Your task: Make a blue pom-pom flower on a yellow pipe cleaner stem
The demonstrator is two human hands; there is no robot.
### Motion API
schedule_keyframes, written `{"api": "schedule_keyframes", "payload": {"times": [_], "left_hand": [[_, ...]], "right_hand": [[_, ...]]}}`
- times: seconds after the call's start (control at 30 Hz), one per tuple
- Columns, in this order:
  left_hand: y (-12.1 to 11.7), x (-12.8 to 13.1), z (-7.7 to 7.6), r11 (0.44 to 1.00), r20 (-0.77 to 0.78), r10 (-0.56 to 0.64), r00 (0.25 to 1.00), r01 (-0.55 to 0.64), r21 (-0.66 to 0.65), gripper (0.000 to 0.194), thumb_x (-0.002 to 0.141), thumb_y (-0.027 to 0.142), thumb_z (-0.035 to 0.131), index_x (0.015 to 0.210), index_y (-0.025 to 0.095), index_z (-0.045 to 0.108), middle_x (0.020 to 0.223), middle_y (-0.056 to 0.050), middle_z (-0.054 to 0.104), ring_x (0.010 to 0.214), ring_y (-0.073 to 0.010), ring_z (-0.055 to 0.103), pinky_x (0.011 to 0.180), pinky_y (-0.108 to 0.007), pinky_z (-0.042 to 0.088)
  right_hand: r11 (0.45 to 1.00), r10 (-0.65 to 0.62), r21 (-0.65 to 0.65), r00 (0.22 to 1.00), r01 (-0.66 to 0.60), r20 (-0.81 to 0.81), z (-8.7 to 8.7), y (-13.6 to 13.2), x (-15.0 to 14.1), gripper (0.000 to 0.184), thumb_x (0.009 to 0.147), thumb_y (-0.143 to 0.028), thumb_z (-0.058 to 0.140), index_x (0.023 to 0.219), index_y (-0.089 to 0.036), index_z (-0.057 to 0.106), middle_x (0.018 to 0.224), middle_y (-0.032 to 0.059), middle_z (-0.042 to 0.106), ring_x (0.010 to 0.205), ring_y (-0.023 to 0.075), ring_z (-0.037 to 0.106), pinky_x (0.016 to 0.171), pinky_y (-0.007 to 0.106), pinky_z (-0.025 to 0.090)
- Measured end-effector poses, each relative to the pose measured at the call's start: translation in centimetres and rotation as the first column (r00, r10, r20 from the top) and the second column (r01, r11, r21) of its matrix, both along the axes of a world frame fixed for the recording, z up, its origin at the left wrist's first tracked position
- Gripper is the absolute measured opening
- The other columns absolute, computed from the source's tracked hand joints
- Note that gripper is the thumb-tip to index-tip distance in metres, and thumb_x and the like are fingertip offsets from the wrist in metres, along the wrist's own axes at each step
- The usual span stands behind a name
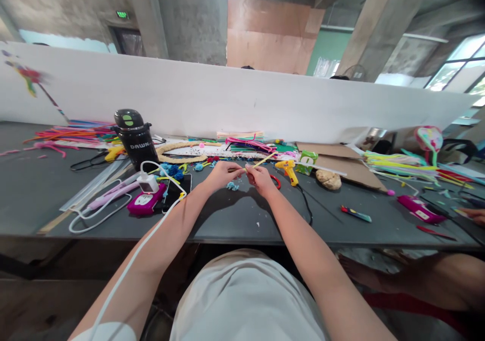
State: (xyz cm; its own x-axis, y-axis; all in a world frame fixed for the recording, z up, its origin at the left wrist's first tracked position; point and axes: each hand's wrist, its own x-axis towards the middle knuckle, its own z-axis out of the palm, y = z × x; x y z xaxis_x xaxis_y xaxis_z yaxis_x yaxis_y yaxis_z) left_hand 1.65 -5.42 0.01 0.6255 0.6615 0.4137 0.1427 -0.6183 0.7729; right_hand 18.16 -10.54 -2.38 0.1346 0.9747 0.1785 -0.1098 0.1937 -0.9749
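Strip of thin yellow material (264,160) is held above the table between two hands, its free end slanted up and away to the right. It is pinched between thumb and fingers of the right hand (259,178); the fingertips of the left hand (223,174) are brought close against that grip, but whether the strip is also clamped by them cannot be told. Beneath the hands, a pale blue tuft (232,185) is seen on the grey table (231,227). Just beyond the right hand, a red ring-shaped piece (276,181) is partly hidden, and a yellow glue gun (288,171) is followed by a tan lump (328,179). On the left, a magenta power strip (146,202) is fitted with a white charger (147,183), near a black bottle (136,141). Farther right, a utility knife (356,213) is laid; at the edge, another person's hand (475,215) is glimpsed.
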Motion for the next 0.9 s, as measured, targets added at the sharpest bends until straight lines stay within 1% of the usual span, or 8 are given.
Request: {"api": "schedule_keyframes", "payload": {"times": [0.1,0.27,0.43,0.53,0.67,0.8,0.9], "left_hand": [[-0.05,0.06,0.02,1.0,0.003,0.004,1.0,-0.004,-0.022,0.04,0.082,0.049,0.062,0.084,0.01,0.073,0.072,-0.006,0.07,0.059,-0.0124,0.061,0.056,-0.021,0.048],[-0.11,0.23,0.07,1.0,0.002,0.005,1.0,-0.005,-0.031,0.041,0.081,0.05,0.062,0.078,0.01,0.071,0.066,-0.005,0.068,0.057,-0.0118,0.059,0.054,-0.02,0.047],[-0.1,0.36,-0.03,0.998,0.005,-0.012,1.0,0.013,-0.055,0.042,0.08,0.051,0.063,0.083,0.01,0.071,0.072,-0.006,0.07,0.062,-0.0124,0.061,0.058,-0.021,0.049],[-0.17,0.37,-0.02,0.997,-0.016,-0.026,1.0,0.024,-0.069,0.043,0.078,0.052,0.064,0.084,0.01,0.072,0.072,-0.006,0.07,0.062,-0.0124,0.061,0.057,-0.021,0.049],[-0.27,0.29,0.13,0.999,-0.056,-0.019,0.998,0.017,-0.036,0.04,0.08,0.05,0.064,0.08,0.011,0.072,0.069,-0.004,0.069,0.06,-0.0118,0.06,0.055,-0.019,0.046],[-0.16,0.12,0.19,1.0,-0.08,-0.029,0.996,0.029,-0.007,0.039,0.082,0.048,0.061,0.082,0.011,0.073,0.069,-0.005,0.069,0.06,-0.0121,0.061,0.056,-0.02,0.046],[-0.16,0.0,0.31,0.999,-0.096,-0.025,0.995,0.026,0.019,0.04,0.084,0.047,0.06,0.077,0.011,0.073,0.065,-0.005,0.068,0.057,-0.0115,0.059,0.054,-0.02,0.045]], "right_hand": [[1.0,0.015,-0.005,1.0,-0.015,-0.022,0.13,-0.14,-0.11,0.05,0.066,-0.06,0.073,0.055,-0.02,0.045,0.049,-0.0066,0.032,0.044,0.0068,0.025,0.042,0.025,0.019],[1.0,0.02,-0.005,0.999,-0.02,-0.035,0.09,-0.12,-0.11,0.049,0.066,-0.058,0.074,0.055,-0.02,0.045,0.048,-0.0071,0.032,0.043,0.0064,0.026,0.043,0.025,0.018],[1.0,-0.022,0.009,1.0,0.022,-0.013,-0.09,0.02,-0.04,0.045,0.067,-0.056,0.073,0.056,-0.019,0.05,0.048,-0.0066,0.035,0.043,0.0064,0.027,0.043,0.025,0.017],[0.999,-0.044,0.009,0.999,0.043,0.012,-0.11,-0.04,-0.14,0.044,0.068,-0.056,0.073,0.057,-0.018,0.054,0.047,-0.0059,0.037,0.043,0.0067,0.028,0.043,0.025,0.017],[0.999,-0.054,0.002,0.998,0.054,0.023,-0.03,-0.17,-0.24,0.043,0.069,-0.055,0.072,0.056,-0.018,0.055,0.046,-0.0056,0.037,0.043,0.0073,0.03,0.043,0.025,0.018],[0.998,-0.064,-0.003,0.997,0.064,0.032,-0.03,-0.16,-0.14,0.042,0.069,-0.054,0.072,0.056,-0.017,0.056,0.047,-0.0045,0.04,0.044,0.0077,0.032,0.044,0.025,0.02],[0.997,-0.074,-0.001,0.996,0.075,0.04,-0.02,-0.15,-0.12,0.041,0.068,-0.053,0.072,0.056,-0.017,0.058,0.047,-0.0039,0.041,0.045,0.008,0.033,0.044,0.025,0.02]]}}
